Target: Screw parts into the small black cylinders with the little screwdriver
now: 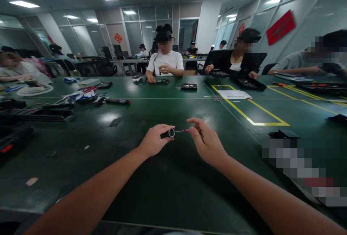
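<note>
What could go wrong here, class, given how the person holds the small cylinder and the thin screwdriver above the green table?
1. The left hand pinches the small black cylinder in mid-air, unsupported, so it might slip and drop onto the green table.
2. The right hand holds the thin screwdriver only by its fingertips; the tip could skid off the cylinder's end toward the left fingers.
3. A dropped small part could be hard to spot on the dark surface.

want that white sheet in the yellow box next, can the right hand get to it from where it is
Probably, with a long stretch. The white sheet lies far up the green table, and bare tabletop lies between it and the right hand. But that hand's fingers hold a small screwdriver against the left hand.
</note>
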Demonstrator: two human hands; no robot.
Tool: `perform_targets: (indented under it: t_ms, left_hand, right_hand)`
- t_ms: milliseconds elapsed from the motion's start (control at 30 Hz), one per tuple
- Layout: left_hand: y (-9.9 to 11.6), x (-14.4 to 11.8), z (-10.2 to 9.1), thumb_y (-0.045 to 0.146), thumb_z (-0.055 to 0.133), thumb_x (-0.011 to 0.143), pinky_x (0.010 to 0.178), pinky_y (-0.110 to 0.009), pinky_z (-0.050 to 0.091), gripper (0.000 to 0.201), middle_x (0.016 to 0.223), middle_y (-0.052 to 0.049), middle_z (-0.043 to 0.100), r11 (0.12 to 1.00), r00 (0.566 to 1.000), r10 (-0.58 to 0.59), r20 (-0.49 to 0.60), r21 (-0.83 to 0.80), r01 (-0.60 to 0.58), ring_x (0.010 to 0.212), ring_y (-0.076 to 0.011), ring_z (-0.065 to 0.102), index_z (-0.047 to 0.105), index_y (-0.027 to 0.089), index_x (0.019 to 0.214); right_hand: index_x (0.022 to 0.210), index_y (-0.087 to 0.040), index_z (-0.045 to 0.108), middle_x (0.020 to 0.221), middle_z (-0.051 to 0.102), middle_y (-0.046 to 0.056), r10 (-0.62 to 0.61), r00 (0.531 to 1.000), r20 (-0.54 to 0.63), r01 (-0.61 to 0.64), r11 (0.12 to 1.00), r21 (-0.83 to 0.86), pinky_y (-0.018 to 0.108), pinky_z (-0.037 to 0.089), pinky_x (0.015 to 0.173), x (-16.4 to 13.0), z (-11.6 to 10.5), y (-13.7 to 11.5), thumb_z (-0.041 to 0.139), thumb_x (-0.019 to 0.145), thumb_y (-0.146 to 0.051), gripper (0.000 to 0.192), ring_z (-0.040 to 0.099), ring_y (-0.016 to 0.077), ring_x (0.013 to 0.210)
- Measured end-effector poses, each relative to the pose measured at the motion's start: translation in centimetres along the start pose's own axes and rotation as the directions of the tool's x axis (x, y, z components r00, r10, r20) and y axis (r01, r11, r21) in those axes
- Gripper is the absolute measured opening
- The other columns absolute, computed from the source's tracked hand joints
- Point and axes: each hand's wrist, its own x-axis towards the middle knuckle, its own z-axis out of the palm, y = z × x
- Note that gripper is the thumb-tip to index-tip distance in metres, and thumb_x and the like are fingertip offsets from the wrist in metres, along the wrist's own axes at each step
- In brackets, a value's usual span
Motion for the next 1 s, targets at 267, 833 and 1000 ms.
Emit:
perform_targets:
  t_ms: [267,833,1000]
  left_hand:
    - [0.2,0.1,0.1,0.018,0.075,0.083,0.106,-0.042,0.047,0.042,0.121,-0.006,0.071,1.0,1.0,-0.009,0.015,-0.004,0.009,0.114,-0.0223,0.064,0.069,0.023,0.124]
    - [1.0,0.2,-0.3,0.017,0.074,0.083,0.104,-0.04,0.049,0.032,0.118,-0.004,0.072,1.0,0.998,0.006,0.063,0.013,-0.007,0.111,-0.0215,0.066,0.07,0.022,0.114]
    - [1.0,0.2,-0.4,0.021,0.075,0.082,0.102,-0.041,0.05,0.036,0.118,-0.005,0.071,0.999,0.998,-0.043,0.041,0.021,0.042,0.111,-0.0231,0.065,0.069,0.023,0.118]
  right_hand:
    - [0.105,-0.023,0.063,0.082,0.069,0.003,0.046,0.999,0.011,-0.046,0.998,0.03,0.033,0.045,0.067,0.1,-0.1,0.2,0.037,0.103,-0.04,0.031,0.064,0.0192,0.072]
    - [0.08,-0.022,0.056,0.063,0.055,-0.001,0.545,0.834,0.089,-0.44,0.559,0.703,0.036,0.054,0.06,1.7,1.6,3.4,0.053,0.09,-0.055,0.034,0.055,0.0167,0.054]
    - [0.085,-0.023,0.057,0.072,0.06,0.001,0.507,0.861,-0.045,-0.345,0.646,0.681,0.035,0.056,0.062,2.0,1.5,4.0,0.057,0.087,-0.055,0.032,0.059,0.0176,0.063]
